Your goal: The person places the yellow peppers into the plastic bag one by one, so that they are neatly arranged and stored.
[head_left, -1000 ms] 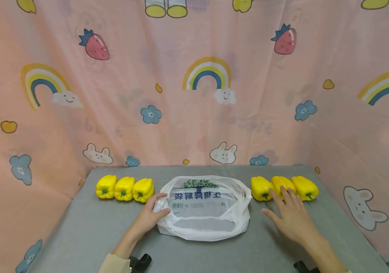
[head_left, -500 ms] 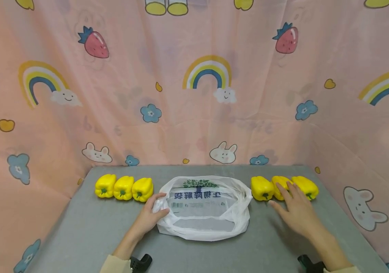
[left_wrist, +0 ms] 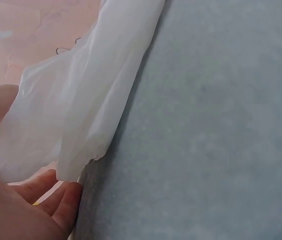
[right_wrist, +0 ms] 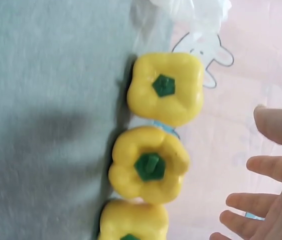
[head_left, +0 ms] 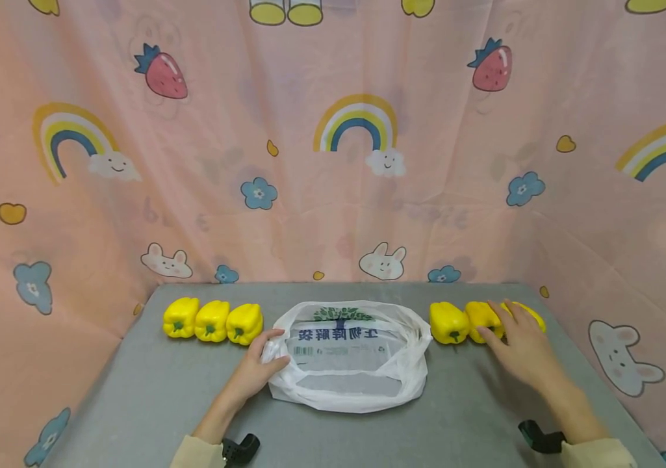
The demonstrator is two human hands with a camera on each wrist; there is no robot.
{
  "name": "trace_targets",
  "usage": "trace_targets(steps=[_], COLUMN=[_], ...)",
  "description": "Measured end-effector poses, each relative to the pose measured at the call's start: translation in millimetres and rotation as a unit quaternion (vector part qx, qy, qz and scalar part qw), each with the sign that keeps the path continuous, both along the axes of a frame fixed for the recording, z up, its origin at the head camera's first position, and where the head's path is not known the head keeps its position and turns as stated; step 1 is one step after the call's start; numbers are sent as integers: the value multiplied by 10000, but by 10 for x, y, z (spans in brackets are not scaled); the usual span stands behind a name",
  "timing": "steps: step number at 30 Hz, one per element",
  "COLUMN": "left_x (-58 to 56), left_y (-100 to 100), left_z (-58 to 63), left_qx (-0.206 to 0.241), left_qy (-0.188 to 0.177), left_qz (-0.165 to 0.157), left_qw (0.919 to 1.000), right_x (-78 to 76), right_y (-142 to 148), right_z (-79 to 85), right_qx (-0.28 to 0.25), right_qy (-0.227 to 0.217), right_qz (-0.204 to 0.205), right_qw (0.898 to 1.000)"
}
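A white plastic bag lies mouth-up on the grey table, printed with a green tree and dark characters. My left hand holds its left side; in the left wrist view the white film runs between thumb and fingers. To the right of the bag stand three yellow bell peppers in a row: the nearest, the middle one and the rightmost, partly covered. Over the rightmost pepper my right hand is spread, apart from the peppers in the right wrist view, where their green stems show.
Left of the bag, three more yellow bell peppers form a second row. A pink patterned curtain rises behind the grey table and along both its sides. Black wrist mounts sit at the wrists.
My right hand has moved rightward along the row, from over the middle bell pepper to over the rightmost one. My left hand and the bag have stayed in place.
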State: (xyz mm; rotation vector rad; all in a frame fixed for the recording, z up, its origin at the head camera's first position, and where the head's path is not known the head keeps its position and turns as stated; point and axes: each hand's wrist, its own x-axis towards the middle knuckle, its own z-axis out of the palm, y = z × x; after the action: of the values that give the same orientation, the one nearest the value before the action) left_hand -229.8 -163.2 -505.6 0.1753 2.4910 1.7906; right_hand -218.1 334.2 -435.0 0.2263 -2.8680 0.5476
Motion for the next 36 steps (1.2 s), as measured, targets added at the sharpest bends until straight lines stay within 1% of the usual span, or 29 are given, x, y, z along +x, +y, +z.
trace_targets(steps=[5,10,13,17,21,25,29,36], left_x=[-3,13,17,8,1,9,19,2], left_y=[-5,-25,-37,-34,-15,-10,-18,-15], left_z=[-11,-8,-6,-7,-5,5,-5,-11], left_qx=[-27,-50,-74,-97,-95,-128,-188,-152], left_qy=[-4,48,60,38,9,-8,-29,4], left_qz=[2,-21,-17,-55,-78,-56,-59,-114], left_qw=[10000,10000,10000,9999,9999,9999,9998,9998], right_x=[-84,-190,-250,-303,-341,-377,-396,-454], right_y=[120,263,357,480,587,678,766,885], right_z=[27,13,-8,-27,-54,-115,-204,-377], right_qx=[-76,-226,-292,-393,-505,-669,-942,-1135], right_qy=[-38,-222,-236,-58,-6,-282,-562,-505], right_qz=[36,52,8,-28,-81,-267,-378,-329], right_qw=[10000,9995,9993,9992,9987,9970,9932,9917])
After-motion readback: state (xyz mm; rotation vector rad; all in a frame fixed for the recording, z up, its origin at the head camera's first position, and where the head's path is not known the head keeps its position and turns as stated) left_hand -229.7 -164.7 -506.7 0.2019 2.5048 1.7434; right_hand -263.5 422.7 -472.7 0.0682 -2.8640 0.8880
